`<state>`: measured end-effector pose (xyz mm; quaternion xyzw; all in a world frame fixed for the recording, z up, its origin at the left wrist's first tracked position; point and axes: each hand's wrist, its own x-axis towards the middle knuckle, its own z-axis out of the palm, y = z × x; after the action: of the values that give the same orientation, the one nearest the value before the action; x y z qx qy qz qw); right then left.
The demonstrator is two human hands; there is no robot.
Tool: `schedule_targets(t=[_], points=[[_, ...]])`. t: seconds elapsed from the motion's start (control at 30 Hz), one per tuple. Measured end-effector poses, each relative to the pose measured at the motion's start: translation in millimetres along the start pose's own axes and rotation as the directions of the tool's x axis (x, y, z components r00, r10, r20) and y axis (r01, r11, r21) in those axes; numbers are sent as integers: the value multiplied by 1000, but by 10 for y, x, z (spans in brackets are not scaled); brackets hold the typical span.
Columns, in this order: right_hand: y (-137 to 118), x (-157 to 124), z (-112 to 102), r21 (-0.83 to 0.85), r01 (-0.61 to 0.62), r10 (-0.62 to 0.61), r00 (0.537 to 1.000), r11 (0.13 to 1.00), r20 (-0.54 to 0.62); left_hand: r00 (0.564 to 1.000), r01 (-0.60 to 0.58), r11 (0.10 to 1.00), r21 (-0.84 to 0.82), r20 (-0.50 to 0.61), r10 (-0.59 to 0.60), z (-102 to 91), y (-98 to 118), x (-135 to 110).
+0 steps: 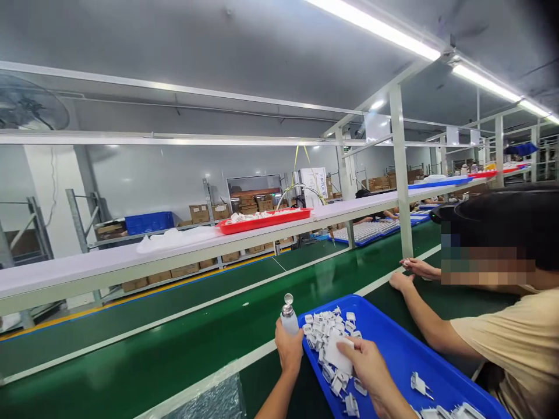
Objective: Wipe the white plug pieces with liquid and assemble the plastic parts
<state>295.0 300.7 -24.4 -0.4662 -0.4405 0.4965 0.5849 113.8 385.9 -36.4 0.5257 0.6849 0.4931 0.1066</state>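
Note:
My left hand (pixel 289 349) is wrapped round a pump bottle (pixel 289 320) with a pale body and a metal top, its round lid flipped up. Beside it, my right hand (pixel 369 366) pinches a flat white cloth or pad (pixel 339 352) between thumb and fingers. The pad is over the blue tray (pixel 384 337), above a heap of white plug housings (pixel 321 326) with pins. One loose plug piece (pixel 420 383) lies apart on the tray floor, and several more sit at its near end.
A green conveyor belt (pixel 196 331) runs across in front. Above it a white shelf (pixel 109 262) bears a red tray (pixel 266 221) of white parts. A co-worker in a beige shirt (pixel 510 331) handles a small part on the right. Bubble wrap (pixel 213 398) lies near me.

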Motion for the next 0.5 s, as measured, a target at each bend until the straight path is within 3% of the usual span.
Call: schedule_targets(t=[0.1, 0.23, 0.37, 0.5], points=[[-48, 70, -2, -42, -30, 32, 998, 999, 50, 997, -79, 996, 36, -18, 79, -39, 46, 10], [-40, 208, 108, -53, -54, 57, 997, 997, 44, 958, -285, 954, 94, 10, 285, -185, 196, -43], [-16, 297, 242, 18, -80, 80, 997, 997, -10, 860, -510, 838, 195, 104, 499, -351, 354, -126], [-98, 269, 250, 203, -107, 108, 994, 973, 9, 738, -672, 669, 318, 205, 643, -444, 418, -167]])
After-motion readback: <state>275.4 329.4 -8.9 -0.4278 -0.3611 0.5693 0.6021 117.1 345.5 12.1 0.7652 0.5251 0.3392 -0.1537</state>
